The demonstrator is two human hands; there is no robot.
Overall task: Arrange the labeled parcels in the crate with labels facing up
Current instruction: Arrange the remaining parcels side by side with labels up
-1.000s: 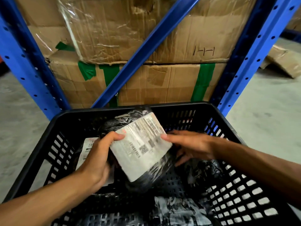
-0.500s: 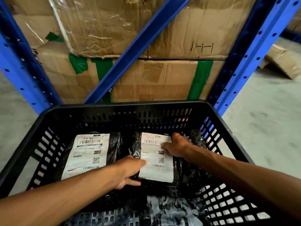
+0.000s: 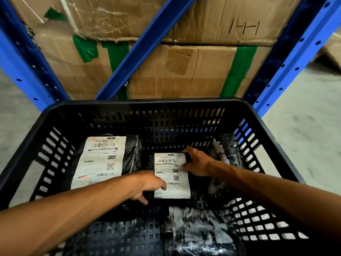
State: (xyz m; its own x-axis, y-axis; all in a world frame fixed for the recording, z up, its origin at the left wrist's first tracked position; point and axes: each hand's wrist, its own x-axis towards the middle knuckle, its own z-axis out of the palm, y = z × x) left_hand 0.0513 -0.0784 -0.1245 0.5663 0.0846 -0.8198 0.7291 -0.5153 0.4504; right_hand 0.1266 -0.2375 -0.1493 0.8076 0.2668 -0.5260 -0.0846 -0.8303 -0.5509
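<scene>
A black slotted crate [image 3: 145,105] holds several black plastic-wrapped parcels. One parcel [image 3: 100,159] lies flat at the back left with its white label up. Beside it, in the middle, a second parcel [image 3: 172,175] lies label up. My left hand [image 3: 149,185] grips that parcel's near left edge, and my right hand [image 3: 196,163] presses on its far right corner. A third parcel [image 3: 227,156] leans against the right wall with no label showing. A fourth [image 3: 199,230] lies at the near side, also with no label visible.
Blue shelf uprights and a diagonal brace [image 3: 145,47] stand right behind the crate. Stacked cardboard boxes [image 3: 184,71] with green tape fill the shelf. Grey concrete floor [image 3: 304,122] lies on both sides, with another box at the far right.
The middle parcel went from being held tilted above the crate to lying flat on the crate floor, label up. Both hands followed it down and stay on its edges.
</scene>
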